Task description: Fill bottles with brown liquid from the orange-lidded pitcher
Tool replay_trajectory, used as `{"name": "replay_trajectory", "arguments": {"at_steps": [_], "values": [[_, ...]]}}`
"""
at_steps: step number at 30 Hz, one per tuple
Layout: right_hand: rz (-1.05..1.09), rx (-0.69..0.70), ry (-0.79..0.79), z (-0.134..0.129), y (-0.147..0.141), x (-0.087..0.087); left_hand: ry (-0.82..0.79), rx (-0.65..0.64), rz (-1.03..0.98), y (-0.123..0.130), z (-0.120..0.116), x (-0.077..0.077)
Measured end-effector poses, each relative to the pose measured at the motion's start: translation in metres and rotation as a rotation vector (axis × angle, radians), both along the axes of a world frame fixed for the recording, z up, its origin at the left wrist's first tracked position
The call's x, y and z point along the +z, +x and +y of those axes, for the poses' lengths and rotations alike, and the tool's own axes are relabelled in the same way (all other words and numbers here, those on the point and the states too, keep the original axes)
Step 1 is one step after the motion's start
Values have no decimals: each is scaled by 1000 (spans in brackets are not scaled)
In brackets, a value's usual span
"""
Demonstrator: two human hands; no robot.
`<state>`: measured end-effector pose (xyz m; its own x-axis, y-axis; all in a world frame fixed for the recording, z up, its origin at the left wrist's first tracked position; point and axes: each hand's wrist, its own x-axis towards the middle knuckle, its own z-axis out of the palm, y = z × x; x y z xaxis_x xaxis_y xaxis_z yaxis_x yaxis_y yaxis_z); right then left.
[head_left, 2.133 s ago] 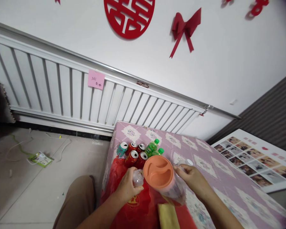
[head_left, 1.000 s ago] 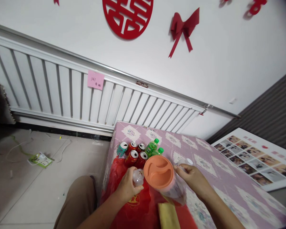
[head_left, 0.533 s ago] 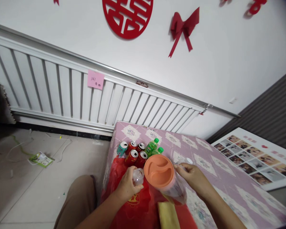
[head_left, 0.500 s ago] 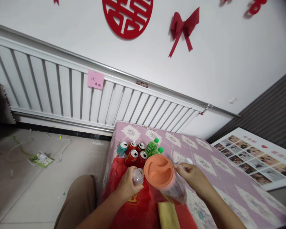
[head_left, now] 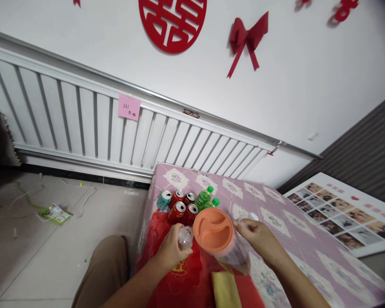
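Note:
A clear pitcher (head_left: 235, 259) with an orange lid (head_left: 214, 231) tilts over the red cloth. My right hand (head_left: 253, 233) is closed around its handle. To the left of the lid, my left hand (head_left: 170, 249) grips a small clear cup (head_left: 185, 238), its fingers wrapped around the side. Cup and lid are close together; whether they touch I cannot tell. Just beyond the hands stand several red drink cans (head_left: 179, 208), a teal can (head_left: 164, 199) and two green-capped bottles (head_left: 204, 196). A folded yellow cloth (head_left: 226, 290) lies below the pitcher.
A red cloth (head_left: 167, 280) partly covers the purple patterned bed or mattress (head_left: 272, 214). A white radiator (head_left: 167, 137) runs along the wall behind. A photo board (head_left: 343, 214) leans at the right. Cables and a power strip (head_left: 55, 213) lie on the tiled floor at left.

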<state>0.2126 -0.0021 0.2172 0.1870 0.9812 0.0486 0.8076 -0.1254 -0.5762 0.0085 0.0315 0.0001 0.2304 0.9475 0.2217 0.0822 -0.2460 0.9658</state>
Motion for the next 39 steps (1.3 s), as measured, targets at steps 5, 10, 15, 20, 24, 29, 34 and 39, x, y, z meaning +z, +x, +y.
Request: {"name": "replay_trajectory", "arguments": {"at_steps": [5, 10, 15, 20, 24, 29, 34, 39], "values": [[-3, 3, 0, 0, 0, -1, 5, 0, 3, 0, 0, 0], [0, -3, -1, 1, -1, -1, 6, -7, 6, 0, -1, 0], [3, -11, 13, 1, -4, 1, -4, -8, 5, 0, -1, 2], [2, -7, 11, 0, -6, 2, -10, -4, 6, 0, -1, 3], [-3, -12, 16, 1, -5, 1, -9, -6, 1, 0, 0, 3], [-4, -5, 10, 1, -3, 0, -7, -3, -5, 0, 0, 2], [-11, -4, 7, 0, -5, 1, 4, -4, -10, 1, 0, -1], [-19, -15, 6, 0, -7, 3, -3, 1, -14, 0, 0, 1]]}}
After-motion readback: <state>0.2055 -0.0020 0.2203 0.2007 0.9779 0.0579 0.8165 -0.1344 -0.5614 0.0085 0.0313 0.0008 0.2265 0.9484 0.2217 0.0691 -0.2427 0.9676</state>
